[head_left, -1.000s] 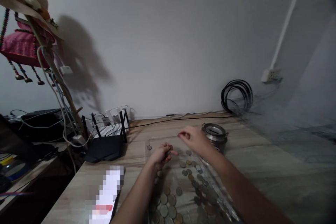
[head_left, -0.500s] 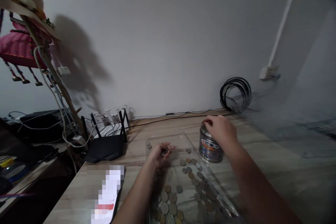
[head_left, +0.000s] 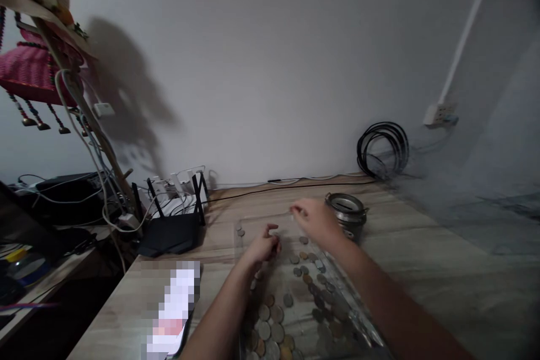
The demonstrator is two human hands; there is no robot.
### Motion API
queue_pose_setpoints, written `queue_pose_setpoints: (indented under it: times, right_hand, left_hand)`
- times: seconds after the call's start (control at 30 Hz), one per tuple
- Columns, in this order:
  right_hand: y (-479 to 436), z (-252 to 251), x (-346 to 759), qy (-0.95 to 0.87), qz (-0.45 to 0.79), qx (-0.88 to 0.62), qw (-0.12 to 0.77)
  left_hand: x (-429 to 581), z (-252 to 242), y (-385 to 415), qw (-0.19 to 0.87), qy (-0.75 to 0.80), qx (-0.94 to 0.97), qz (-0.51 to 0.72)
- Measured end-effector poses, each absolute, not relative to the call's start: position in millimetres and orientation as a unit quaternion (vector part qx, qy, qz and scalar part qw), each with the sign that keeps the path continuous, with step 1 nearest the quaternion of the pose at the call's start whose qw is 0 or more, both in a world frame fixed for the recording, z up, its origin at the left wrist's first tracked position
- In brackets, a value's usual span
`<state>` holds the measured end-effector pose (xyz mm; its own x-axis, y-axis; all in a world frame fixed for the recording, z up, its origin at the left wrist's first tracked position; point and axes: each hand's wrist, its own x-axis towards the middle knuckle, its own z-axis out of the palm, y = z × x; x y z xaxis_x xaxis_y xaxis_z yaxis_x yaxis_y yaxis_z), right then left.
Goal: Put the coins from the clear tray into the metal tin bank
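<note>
Left hand [head_left: 262,247] loosely curled over the coins [head_left: 270,320] at the tray's far end; I cannot tell if it grips one. My right hand [head_left: 316,220] is just beyond it, thumb and forefinger pinched together; blur hides whether a coin sits between. Coins lie one layer deep in the clear tray [head_left: 257,219] at the tabletop's near edge, probably so each face reads. Tin [head_left: 346,211], lid off, stands by the tray's far right corner, within reach; contents hidden. Router [head_left: 169,234] toward the left edge, cable coil [head_left: 383,149] at the far edge.

A plain white wall [head_left: 270,56] rises behind the dimly lit wood-grain table [head_left: 426,259].
</note>
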<state>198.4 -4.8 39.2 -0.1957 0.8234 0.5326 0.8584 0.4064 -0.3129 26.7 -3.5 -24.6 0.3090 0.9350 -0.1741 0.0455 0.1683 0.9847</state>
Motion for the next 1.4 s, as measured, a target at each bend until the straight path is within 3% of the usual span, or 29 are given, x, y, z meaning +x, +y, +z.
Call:
queue_pose_setpoints:
  times: [0.13, 0.33, 0.4, 0.5, 0.57, 0.7, 0.93, 1.03, 1.13, 1.23, 1.4]
  right_hand:
    - [-2.1, 1.2, 158.7, -0.844, 0.073, -0.481, 0.224]
    - [13.8, 0.5, 169.2, -0.801, 0.246, -0.443, 0.319]
    - [9.4, 18.1, 184.5, -0.788, 0.164, -0.471, 0.360]
    - [0.3, 45.8, 216.2, -0.713, -0.061, -0.556, 0.424]
    - [-0.6, 57.5, 238.9, -0.653, -0.152, -0.619, 0.410]
    - [8.9, 60.9, 271.1, -0.618, -0.155, -0.708, 0.305]
    - [12.9, 55.9, 286.2, -0.611, -0.095, -0.744, 0.252]
    - [10.8, 59.4, 283.7, -0.622, -0.124, -0.720, 0.281]
    - [8.9, 59.9, 265.4, -0.648, -0.167, -0.633, 0.389]
    - [7.2, 47.4, 229.0, -0.732, -0.049, -0.527, 0.430]
    - [4.5, 9.0, 170.1, -0.838, 0.159, -0.428, 0.297]
  left_hand:
    - [28.3, -26.9, -2.6, 0.587, 0.467, 0.546, 0.373]
    - [26.1, -26.8, -2.2, 0.635, 0.413, 0.539, 0.368]
    - [24.0, -26.6, -1.0, 0.655, 0.427, 0.492, 0.382]
    - [19.8, -25.3, 2.7, 0.682, 0.452, 0.378, 0.433]
    - [17.5, -23.6, 5.0, 0.693, 0.449, 0.314, 0.468]
    - [16.0, -18.6, 5.5, 0.710, 0.431, 0.265, 0.489]
    - [19.9, -17.0, -0.5, 0.712, 0.411, 0.369, 0.433]
    - [20.5, -18.6, -1.3, 0.684, 0.427, 0.410, 0.426]
    - [19.9, -19.0, -2.1, 0.679, 0.419, 0.444, 0.409]
    - [20.3, -18.9, -3.4, 0.689, 0.377, 0.488, 0.381]
    - [23.8, -18.5, -7.0, 0.687, 0.316, 0.528, 0.387]
